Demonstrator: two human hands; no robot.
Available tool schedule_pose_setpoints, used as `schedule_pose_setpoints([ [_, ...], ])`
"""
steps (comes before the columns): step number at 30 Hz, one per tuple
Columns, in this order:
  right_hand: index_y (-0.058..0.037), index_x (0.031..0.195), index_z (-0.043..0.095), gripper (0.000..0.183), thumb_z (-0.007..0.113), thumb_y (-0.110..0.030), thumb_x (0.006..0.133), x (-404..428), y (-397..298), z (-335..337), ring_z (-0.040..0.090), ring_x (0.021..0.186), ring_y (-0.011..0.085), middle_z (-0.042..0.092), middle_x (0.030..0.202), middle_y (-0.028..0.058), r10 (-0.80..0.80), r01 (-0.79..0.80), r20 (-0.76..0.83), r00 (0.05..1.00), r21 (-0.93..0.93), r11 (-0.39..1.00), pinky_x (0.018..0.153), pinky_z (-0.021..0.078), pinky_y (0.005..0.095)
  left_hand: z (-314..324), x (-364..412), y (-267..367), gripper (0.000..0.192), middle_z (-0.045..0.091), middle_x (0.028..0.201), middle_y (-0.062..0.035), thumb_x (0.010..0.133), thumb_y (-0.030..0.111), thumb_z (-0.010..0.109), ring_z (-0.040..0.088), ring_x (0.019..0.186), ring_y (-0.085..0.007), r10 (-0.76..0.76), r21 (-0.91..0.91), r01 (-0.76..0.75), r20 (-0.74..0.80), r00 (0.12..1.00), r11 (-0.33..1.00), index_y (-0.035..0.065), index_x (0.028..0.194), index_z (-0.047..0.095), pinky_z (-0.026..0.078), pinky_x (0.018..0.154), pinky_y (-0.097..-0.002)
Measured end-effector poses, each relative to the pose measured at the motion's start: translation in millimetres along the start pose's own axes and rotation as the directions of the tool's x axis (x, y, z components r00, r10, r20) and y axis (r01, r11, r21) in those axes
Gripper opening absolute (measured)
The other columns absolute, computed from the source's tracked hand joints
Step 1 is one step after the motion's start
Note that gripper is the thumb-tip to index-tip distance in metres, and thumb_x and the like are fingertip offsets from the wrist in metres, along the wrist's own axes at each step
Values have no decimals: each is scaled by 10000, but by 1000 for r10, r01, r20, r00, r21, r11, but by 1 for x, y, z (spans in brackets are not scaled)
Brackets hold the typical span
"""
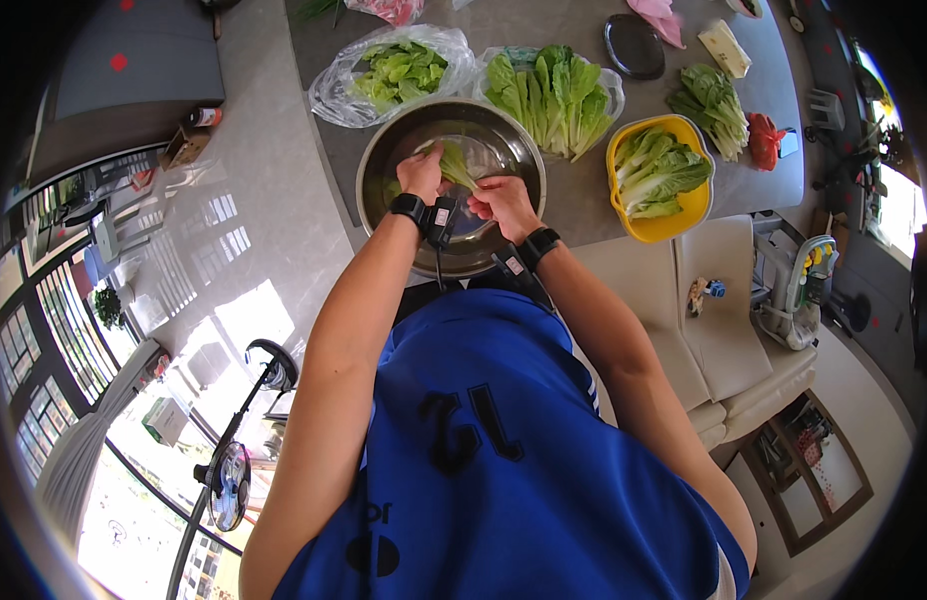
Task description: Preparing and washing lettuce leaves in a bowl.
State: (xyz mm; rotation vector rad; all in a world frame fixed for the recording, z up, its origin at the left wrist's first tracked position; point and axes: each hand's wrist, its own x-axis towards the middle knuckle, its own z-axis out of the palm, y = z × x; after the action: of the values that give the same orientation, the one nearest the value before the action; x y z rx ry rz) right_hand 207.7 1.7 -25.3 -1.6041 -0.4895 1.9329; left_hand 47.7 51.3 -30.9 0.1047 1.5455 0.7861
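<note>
Over a steel bowl at the table's near edge, my left hand holds the leafy part of a green lettuce leaf. The fingers of my right hand pinch the same leaf at its pale stem end. Some green bits lie in the bowl beneath. Just behind the bowl are a clear plastic bag with torn green leaves and another plastic bag with whole romaine-like lettuce. More lettuce lies in a yellow plastic basket to the right.
Another lettuce bunch, a red plastic bag, a black oval tray and a pale packet stand on the grey table. A beige sofa is right of me; a fan stands at left.
</note>
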Motion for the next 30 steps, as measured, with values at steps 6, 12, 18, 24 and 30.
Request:
schedule_pose_setpoints([
  [6, 69, 907, 655, 141, 626, -66, 876, 0, -8, 1, 634, 556, 174, 672, 727, 144, 12, -12, -8, 1000, 25, 1000, 486, 496, 263, -13, 3, 1, 268, 656, 1032, -163, 961, 197, 567, 671, 917, -288, 49, -225, -17, 137, 989, 974, -42, 1080, 591, 572, 770, -411],
  [12, 72, 933, 649, 156, 596, -70, 896, 5, -7, 4, 652, 600, 178, 681, 775, 156, -76, 81, -48, 996, 107, 991, 514, 519, 265, -19, -24, 20, 298, 643, 1051, -186, 951, 220, 568, 663, 916, -285, 94, -99, -84, 92, 991, 992, -55, 1067, 579, 553, 812, -374],
  [18, 62, 969, 649, 159, 571, -51, 889, 7, -19, 10, 667, 684, 179, 692, 824, 133, -104, 98, 73, 992, 86, 991, 599, 528, 259, -54, -73, 26, 253, 660, 1023, -198, 930, 146, 553, 665, 944, -300, 9, 36, -16, 184, 983, 999, -82, 1037, 580, 551, 874, -381],
  [24, 11, 897, 706, 165, 616, -86, 798, 14, -28, 35, 673, 701, 196, 706, 783, 119, -372, 414, 181, 910, -425, 805, 651, 520, 286, -76, -82, -16, 254, 636, 1059, -282, 954, 112, 475, 637, 1009, -414, -372, -105, 416, 292, 881, 903, -108, 1060, 546, 519, 950, -472],
  [30, -94, 852, 742, 188, 589, -175, 780, 27, -8, 53, 656, 788, 373, 686, 828, 174, -548, 595, 378, 746, -748, 294, 732, 535, 423, -58, -74, -39, 303, 493, 1264, -303, 924, 65, 438, 415, 1278, -394, -384, -206, 419, 191, 903, 884, -97, 1176, 484, 391, 1051, -477],
])
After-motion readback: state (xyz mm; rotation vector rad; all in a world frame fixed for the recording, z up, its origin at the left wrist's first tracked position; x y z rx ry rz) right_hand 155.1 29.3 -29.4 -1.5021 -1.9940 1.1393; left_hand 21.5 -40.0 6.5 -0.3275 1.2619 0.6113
